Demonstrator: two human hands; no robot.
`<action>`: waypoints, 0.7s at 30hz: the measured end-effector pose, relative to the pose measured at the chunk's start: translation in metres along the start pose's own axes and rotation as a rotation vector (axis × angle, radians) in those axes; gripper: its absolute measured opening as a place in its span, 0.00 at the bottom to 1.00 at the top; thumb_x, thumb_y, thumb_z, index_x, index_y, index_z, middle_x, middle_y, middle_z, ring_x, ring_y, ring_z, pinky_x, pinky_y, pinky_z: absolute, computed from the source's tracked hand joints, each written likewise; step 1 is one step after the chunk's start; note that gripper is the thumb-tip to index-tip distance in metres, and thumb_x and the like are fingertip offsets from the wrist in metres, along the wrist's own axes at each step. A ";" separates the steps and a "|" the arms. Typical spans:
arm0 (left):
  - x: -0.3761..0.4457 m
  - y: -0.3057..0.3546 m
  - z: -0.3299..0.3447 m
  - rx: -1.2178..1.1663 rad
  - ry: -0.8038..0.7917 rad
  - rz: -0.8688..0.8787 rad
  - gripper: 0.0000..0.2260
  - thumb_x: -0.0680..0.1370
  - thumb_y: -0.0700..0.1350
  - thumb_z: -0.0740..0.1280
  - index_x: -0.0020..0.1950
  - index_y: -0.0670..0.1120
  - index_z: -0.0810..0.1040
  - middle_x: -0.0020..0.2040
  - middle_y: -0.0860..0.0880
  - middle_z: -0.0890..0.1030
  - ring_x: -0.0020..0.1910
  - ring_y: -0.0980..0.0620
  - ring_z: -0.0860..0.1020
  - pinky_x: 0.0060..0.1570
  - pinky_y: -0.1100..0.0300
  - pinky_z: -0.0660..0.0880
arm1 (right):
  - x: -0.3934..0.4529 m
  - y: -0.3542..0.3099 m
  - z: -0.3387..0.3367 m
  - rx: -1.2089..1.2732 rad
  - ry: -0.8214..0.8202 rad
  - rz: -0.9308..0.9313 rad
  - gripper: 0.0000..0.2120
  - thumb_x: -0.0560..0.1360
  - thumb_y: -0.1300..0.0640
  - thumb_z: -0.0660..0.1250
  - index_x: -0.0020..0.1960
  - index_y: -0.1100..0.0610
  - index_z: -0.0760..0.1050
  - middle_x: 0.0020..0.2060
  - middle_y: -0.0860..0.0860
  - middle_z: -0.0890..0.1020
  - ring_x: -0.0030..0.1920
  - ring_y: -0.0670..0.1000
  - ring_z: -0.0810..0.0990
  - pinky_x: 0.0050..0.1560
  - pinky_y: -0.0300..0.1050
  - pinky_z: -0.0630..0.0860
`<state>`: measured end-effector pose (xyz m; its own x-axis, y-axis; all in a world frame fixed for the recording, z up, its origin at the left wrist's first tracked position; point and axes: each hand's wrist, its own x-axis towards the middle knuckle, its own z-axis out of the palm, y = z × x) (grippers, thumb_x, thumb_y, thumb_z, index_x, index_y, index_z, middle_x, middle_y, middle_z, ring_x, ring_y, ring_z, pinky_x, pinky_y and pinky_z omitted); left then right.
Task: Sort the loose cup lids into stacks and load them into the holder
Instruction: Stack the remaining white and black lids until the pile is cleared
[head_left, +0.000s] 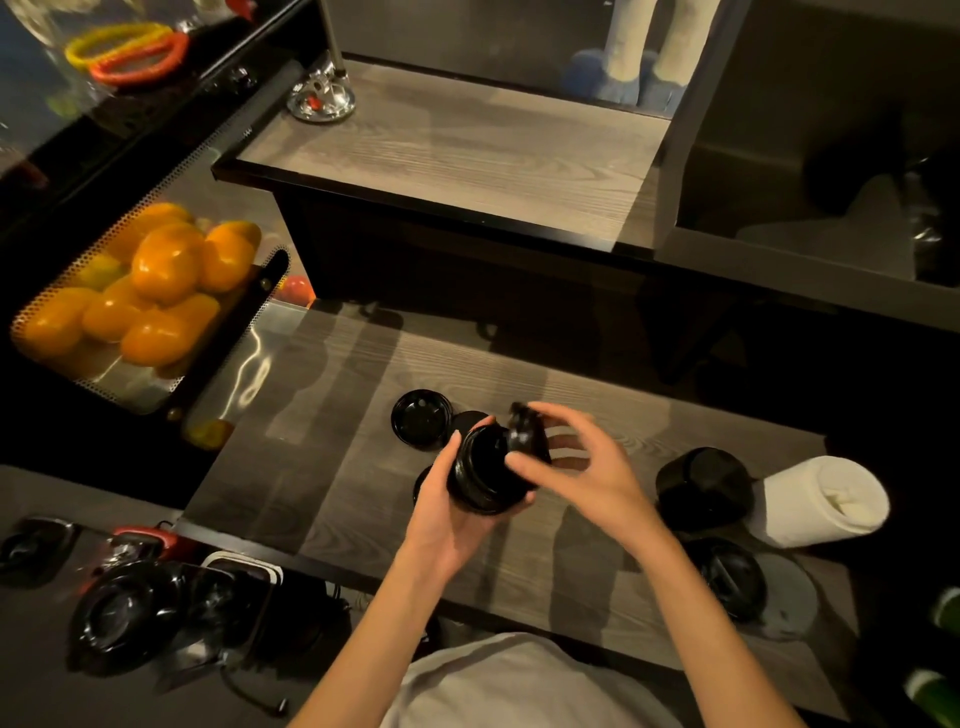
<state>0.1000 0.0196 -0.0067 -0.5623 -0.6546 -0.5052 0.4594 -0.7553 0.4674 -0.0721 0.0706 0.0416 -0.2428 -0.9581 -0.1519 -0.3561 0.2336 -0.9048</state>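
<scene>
Dim light falls on a grey wood-grain counter (519, 561) with a black edge, and a raised shelf of the same wood (467, 150) stands behind it. At the counter's middle the left hand (441, 512) grips a short stack of black plastic cup lids (480, 475), thumb and fingers curled round its side, the stack tilted with its open face toward the right. The right hand (587, 467) pinches a single black lid (527, 431) between thumb and fingertips, holding it on edge just against the stack's rim. One loose black lid (422, 418) lies hollow side up on the counter just behind the left hand, and part of another shows beside it. To the right, a second dark stack of lids (704, 488) lies on its side, touching a white stack of cups (826, 501) that also lies on its side. Another black lid (732, 577) rests near the counter's front right. On the left, a perforated metal tray (52, 306) holds orange fruit (166, 270). Lower left, black dishes (119, 616) sit in shadow
</scene>
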 end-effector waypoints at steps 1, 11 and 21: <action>-0.001 0.001 0.000 -0.037 -0.004 -0.008 0.22 0.84 0.57 0.58 0.74 0.48 0.73 0.71 0.38 0.76 0.66 0.37 0.77 0.55 0.43 0.78 | 0.001 -0.001 -0.008 0.061 0.025 0.022 0.36 0.63 0.31 0.78 0.68 0.34 0.74 0.65 0.36 0.77 0.65 0.40 0.76 0.67 0.54 0.77; -0.003 0.004 0.004 0.071 -0.001 -0.043 0.26 0.83 0.63 0.57 0.72 0.48 0.76 0.70 0.39 0.77 0.67 0.39 0.77 0.55 0.44 0.78 | 0.003 -0.019 -0.024 -0.203 -0.167 -0.177 0.39 0.69 0.49 0.81 0.74 0.34 0.68 0.70 0.39 0.65 0.71 0.39 0.67 0.72 0.49 0.73; -0.006 0.006 0.014 0.004 -0.073 0.030 0.27 0.81 0.55 0.62 0.76 0.42 0.70 0.72 0.35 0.74 0.70 0.38 0.75 0.61 0.41 0.77 | -0.003 -0.022 -0.008 -0.262 -0.180 -0.110 0.46 0.64 0.33 0.79 0.77 0.35 0.62 0.71 0.33 0.63 0.71 0.37 0.67 0.73 0.49 0.70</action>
<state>0.0966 0.0195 0.0088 -0.5971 -0.6726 -0.4371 0.4740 -0.7354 0.4843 -0.0712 0.0697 0.0649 -0.0351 -0.9883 -0.1483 -0.5969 0.1397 -0.7900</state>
